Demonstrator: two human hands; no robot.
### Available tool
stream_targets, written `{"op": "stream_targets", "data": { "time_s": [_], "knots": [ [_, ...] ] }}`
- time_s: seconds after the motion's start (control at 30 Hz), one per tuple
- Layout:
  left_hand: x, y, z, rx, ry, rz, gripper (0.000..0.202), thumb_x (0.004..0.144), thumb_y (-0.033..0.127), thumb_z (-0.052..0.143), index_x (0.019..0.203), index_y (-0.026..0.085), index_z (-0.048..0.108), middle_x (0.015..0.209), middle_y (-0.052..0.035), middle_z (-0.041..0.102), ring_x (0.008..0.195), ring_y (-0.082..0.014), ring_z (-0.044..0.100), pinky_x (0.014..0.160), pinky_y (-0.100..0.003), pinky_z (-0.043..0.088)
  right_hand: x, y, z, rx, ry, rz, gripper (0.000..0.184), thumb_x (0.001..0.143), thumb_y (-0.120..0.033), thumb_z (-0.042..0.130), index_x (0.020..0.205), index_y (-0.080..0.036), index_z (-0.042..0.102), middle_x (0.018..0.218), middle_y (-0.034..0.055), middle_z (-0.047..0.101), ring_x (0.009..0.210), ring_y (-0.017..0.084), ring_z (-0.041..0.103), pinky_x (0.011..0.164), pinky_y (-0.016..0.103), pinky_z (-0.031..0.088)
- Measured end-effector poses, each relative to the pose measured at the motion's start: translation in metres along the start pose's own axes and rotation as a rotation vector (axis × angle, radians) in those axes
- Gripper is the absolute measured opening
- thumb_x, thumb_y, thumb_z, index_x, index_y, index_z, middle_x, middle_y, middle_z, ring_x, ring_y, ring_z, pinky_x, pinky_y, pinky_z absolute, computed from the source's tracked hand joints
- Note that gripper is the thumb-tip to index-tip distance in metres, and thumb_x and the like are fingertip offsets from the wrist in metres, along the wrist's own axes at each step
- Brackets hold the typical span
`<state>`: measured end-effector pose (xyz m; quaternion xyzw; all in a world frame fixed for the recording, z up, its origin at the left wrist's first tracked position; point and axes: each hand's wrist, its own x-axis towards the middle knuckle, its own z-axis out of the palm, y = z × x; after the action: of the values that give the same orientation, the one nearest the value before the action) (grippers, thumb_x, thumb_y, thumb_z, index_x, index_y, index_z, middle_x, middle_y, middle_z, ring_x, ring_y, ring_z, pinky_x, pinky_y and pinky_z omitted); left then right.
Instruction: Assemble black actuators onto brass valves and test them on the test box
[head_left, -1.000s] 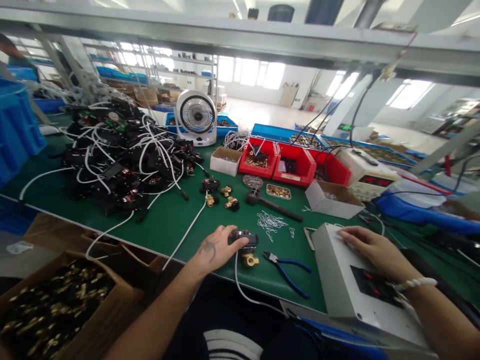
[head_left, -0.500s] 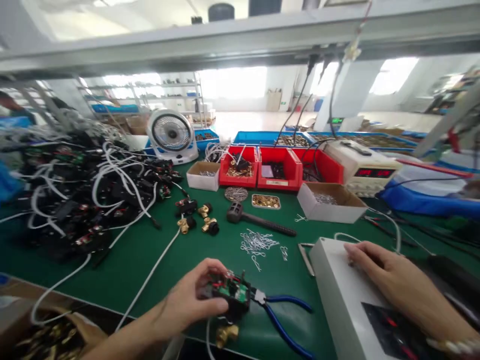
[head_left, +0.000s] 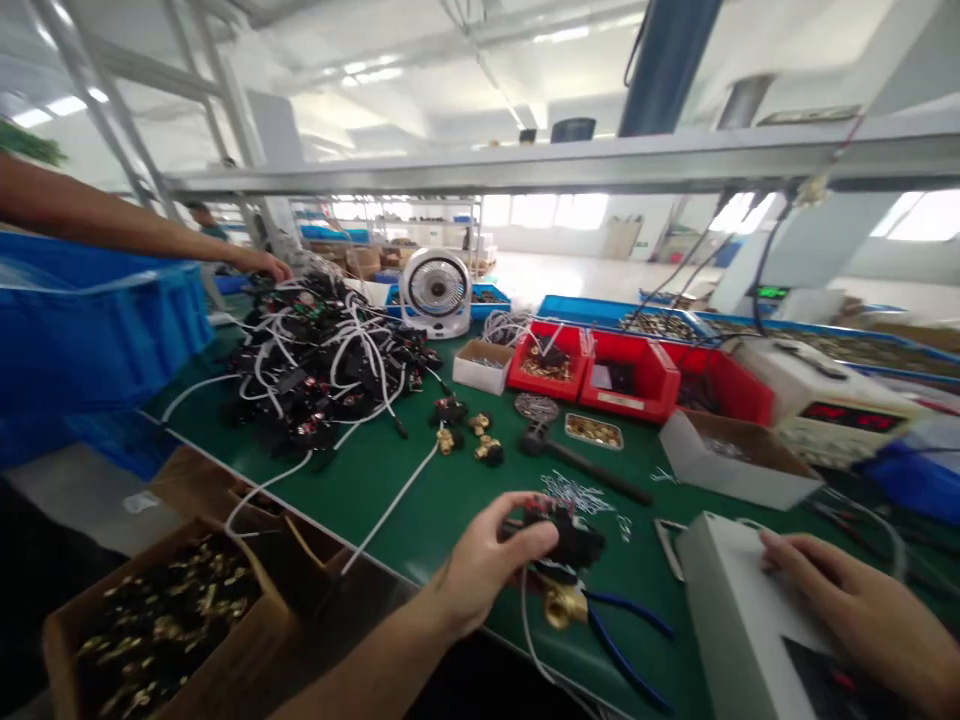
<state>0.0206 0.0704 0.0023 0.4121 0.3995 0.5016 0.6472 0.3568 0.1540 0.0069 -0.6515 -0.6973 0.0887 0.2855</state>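
Observation:
My left hand [head_left: 487,555] is closed around a black valve actuator [head_left: 577,540] with a brass fitting [head_left: 562,604] below it and a white cable. Blue-handled pliers [head_left: 626,640] lie on the green mat right beside it, partly hidden. My right hand [head_left: 847,600] rests on top of a light grey metal box [head_left: 735,590], fingertips near its upper edge; what they touch there, if anything, is hidden. Silver hairpin clips [head_left: 577,494] lie in a loose pile just beyond my left hand. Past them are a black hammer [head_left: 585,460] and several brass fittings [head_left: 487,448].
A heap of black units with white cables [head_left: 322,360] covers the left; another person's hand [head_left: 262,264] reaches onto it. Red bins [head_left: 630,402], a white fan [head_left: 436,290] and a power supply [head_left: 832,400] line the back. A carton of brass parts [head_left: 270,610] stands below the bench edge.
The view has swung left and up, showing the other person's arm and a blue crate. My left hand has tilted the actuator, turning its brass fitting toward me. My right hand stays on the box.

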Motion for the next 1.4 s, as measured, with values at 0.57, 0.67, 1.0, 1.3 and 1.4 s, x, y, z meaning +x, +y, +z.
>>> {"op": "stream_targets", "data": {
  "time_s": [0.57,0.67,1.0,1.3,1.4],
  "knots": [
    [-0.029,0.018,0.031,-0.433,-0.096,-0.174,0.048,0.085,0.047,0.07,0.117,0.012,0.061,0.097,-0.0093,0.07,0.077,-0.0163,0.068,0.063,-0.022,0.053,-0.014,-0.031,-0.004,-0.017,-0.058,0.161,0.056,0.072,-0.074,0.044,0.064,-0.021,0.061,0.056,0.0034,0.055,0.054,0.018,0.05,0.051,0.029,0.039],
    [-0.03,0.018,0.028,-0.428,-0.083,-0.16,0.043,0.089,0.044,0.066,0.118,0.012,0.061,0.098,-0.0092,0.07,0.075,-0.0146,0.066,0.063,-0.023,0.053,-0.013,-0.032,-0.003,-0.015,-0.054,0.173,0.057,0.071,-0.075,0.044,0.063,-0.021,0.06,0.056,0.0035,0.055,0.054,0.019,0.05,0.051,0.029,0.038],
    [-0.034,0.019,0.026,-0.438,-0.066,-0.143,0.044,0.09,0.045,0.064,0.122,0.014,0.061,0.105,-0.0105,0.069,0.086,-0.0184,0.068,0.067,-0.024,0.055,-0.014,-0.035,-0.004,-0.009,-0.053,0.165,0.056,0.071,-0.076,0.047,0.062,-0.022,0.06,0.054,0.0028,0.054,0.052,0.018,0.049,0.049,0.029,0.037],
    [-0.035,0.021,0.027,-0.445,-0.089,-0.138,0.041,0.092,0.045,0.062,0.121,0.016,0.062,0.107,-0.0099,0.069,0.087,-0.0181,0.068,0.07,-0.025,0.056,-0.015,-0.034,-0.005,-0.042,-0.07,0.183,0.054,0.075,-0.073,0.046,0.066,-0.022,0.061,0.055,0.003,0.055,0.052,0.019,0.049,0.048,0.029,0.037],
    [-0.037,0.023,0.027,-0.435,-0.075,-0.152,0.04,0.091,0.045,0.062,0.117,0.015,0.064,0.103,-0.0088,0.07,0.085,-0.017,0.068,0.074,-0.026,0.057,-0.015,-0.033,-0.004,-0.042,-0.057,0.159,0.053,0.076,-0.071,0.046,0.065,-0.021,0.061,0.057,0.0033,0.057,0.055,0.019,0.052,0.051,0.029,0.039]
  ]
}}
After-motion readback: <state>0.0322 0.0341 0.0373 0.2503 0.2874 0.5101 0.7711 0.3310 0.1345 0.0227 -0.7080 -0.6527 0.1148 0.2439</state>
